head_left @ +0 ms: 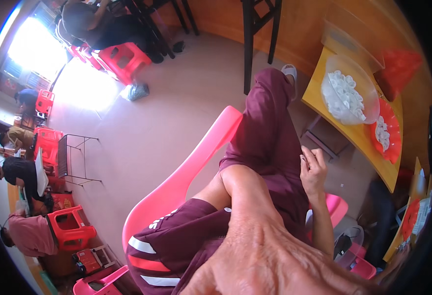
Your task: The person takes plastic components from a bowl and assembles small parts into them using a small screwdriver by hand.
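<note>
My left hand [260,260] looms very close at the lower edge, its back toward me and its fingers out of sight. Its bare forearm [250,191] bends back from the elbow, below a maroon sleeve with white and red stripes. Beside my maroon trousers [275,113], my right hand [314,169] hangs with loosely curled, slightly parted fingers and nothing visible in them. Up and to its right, apart from it, a clear plastic bowl [330,105] holds many small white pieces [346,91]. A red scalloped plate [394,130] next to the bowl carries more white pieces [382,133].
The bowl and plate stand on a yellow table [316,88] at the right. A pink chair [176,182] is beneath me. Several people sit on red stools [71,226] along the left. A black wire-frame rack [76,160] and a dark bag [136,92] are on the floor.
</note>
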Demonstrator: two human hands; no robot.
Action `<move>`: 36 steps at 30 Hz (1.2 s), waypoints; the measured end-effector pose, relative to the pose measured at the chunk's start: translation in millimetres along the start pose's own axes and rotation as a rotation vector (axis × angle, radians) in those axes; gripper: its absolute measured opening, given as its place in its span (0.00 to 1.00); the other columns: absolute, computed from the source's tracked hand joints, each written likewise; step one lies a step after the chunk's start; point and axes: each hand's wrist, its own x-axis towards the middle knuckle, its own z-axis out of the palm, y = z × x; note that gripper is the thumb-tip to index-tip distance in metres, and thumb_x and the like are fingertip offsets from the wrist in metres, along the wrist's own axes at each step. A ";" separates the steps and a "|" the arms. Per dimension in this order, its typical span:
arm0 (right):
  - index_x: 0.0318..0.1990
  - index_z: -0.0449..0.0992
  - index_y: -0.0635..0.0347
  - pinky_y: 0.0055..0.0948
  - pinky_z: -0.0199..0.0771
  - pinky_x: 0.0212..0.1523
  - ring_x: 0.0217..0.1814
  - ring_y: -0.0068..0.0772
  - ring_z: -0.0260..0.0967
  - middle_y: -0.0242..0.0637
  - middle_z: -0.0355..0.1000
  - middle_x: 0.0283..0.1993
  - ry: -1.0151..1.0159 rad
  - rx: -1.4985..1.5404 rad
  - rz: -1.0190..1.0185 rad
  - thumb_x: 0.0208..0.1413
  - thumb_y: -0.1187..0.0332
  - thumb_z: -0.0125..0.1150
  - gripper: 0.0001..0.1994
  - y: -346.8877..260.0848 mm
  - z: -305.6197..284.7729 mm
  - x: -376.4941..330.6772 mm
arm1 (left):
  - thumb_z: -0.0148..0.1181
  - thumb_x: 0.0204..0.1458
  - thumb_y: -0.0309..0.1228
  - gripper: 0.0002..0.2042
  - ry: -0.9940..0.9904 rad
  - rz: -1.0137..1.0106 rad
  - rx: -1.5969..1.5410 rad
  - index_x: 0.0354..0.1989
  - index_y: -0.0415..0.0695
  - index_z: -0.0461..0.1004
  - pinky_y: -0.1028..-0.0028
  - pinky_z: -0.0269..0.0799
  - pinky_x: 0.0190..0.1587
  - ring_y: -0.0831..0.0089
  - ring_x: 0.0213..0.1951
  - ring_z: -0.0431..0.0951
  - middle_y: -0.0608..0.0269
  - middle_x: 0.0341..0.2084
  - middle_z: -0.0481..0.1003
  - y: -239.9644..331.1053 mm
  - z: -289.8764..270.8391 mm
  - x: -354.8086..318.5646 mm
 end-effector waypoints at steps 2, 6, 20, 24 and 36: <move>0.41 0.76 0.60 0.32 0.69 0.25 0.25 0.32 0.70 0.35 0.65 0.30 0.023 0.021 0.014 0.47 0.80 0.61 0.12 0.2 2.6 -0.2 | 0.44 0.55 0.56 0.34 -0.022 0.004 -0.002 0.49 0.31 0.69 0.72 0.66 0.50 0.68 0.42 0.74 0.49 0.38 0.72 3.1 0.3 1.4; 0.40 0.76 0.60 0.34 0.69 0.26 0.26 0.36 0.69 0.35 0.65 0.30 0.010 0.037 0.035 0.47 0.80 0.60 0.11 -1.4 1.9 -1.1 | 0.44 0.55 0.56 0.33 -0.094 0.031 -0.033 0.48 0.31 0.69 0.73 0.66 0.48 0.69 0.41 0.74 0.50 0.37 0.72 5.5 1.4 9.0; 0.36 0.76 0.63 0.31 0.64 0.24 0.22 0.35 0.65 0.38 0.63 0.27 0.067 0.090 0.047 0.46 0.83 0.59 0.10 4.0 4.4 -4.9 | 0.46 0.55 0.55 0.31 -0.287 0.048 -0.206 0.46 0.34 0.71 0.76 0.66 0.45 0.71 0.37 0.74 0.53 0.33 0.73 1.6 10.0 26.2; 0.36 0.76 0.63 0.31 0.64 0.25 0.22 0.36 0.65 0.38 0.63 0.27 0.064 0.073 0.045 0.46 0.83 0.59 0.09 5.4 6.3 -3.6 | 0.47 0.55 0.55 0.30 -0.282 0.020 -0.268 0.45 0.34 0.71 0.77 0.66 0.44 0.71 0.36 0.74 0.54 0.32 0.73 -0.5 12.3 20.4; 0.36 0.77 0.63 0.30 0.66 0.25 0.23 0.34 0.67 0.37 0.65 0.28 0.037 0.057 0.053 0.45 0.82 0.60 0.09 12.3 8.2 -8.7 | 0.48 0.54 0.55 0.28 -0.256 -0.015 -0.439 0.43 0.36 0.72 0.80 0.66 0.41 0.73 0.33 0.75 0.56 0.29 0.73 1.0 11.5 -2.0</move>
